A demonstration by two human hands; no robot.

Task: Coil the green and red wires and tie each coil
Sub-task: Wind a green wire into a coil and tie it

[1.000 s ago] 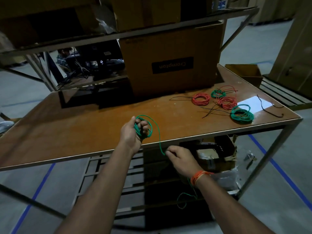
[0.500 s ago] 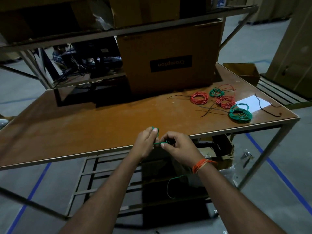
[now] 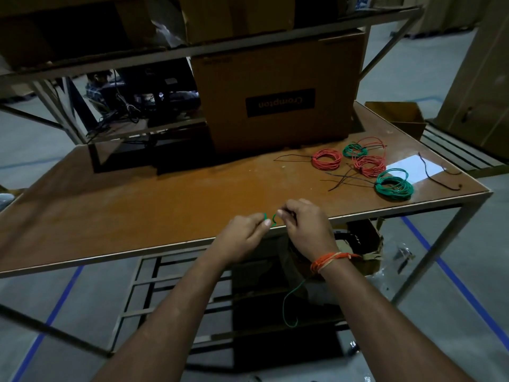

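Over the front edge of the brown table (image 3: 137, 205), my left hand (image 3: 242, 235) and my right hand (image 3: 305, 227) hold one green wire (image 3: 271, 219) between them. Each hand pinches it with curled fingers, and only a short bent piece shows in the gap. Most of the wire is hidden inside my left hand. Its loose tail (image 3: 289, 307) hangs below my right wrist, under the table edge. At the table's right end lie coils: two red ones (image 3: 326, 159) (image 3: 369, 165), a small green coil (image 3: 354, 150) and a larger green coil (image 3: 394, 186).
A large cardboard box (image 3: 278, 86) stands at the back of the table under a metal shelf (image 3: 192, 48). Thin dark wire pieces (image 3: 344, 179) and a white paper sheet (image 3: 413, 169) lie near the coils. Another box (image 3: 358, 241) sits below the table.
A second ago my hands were apart with a green loop arching between them. They have come together at the table edge, and the loop is now gathered into my left hand.
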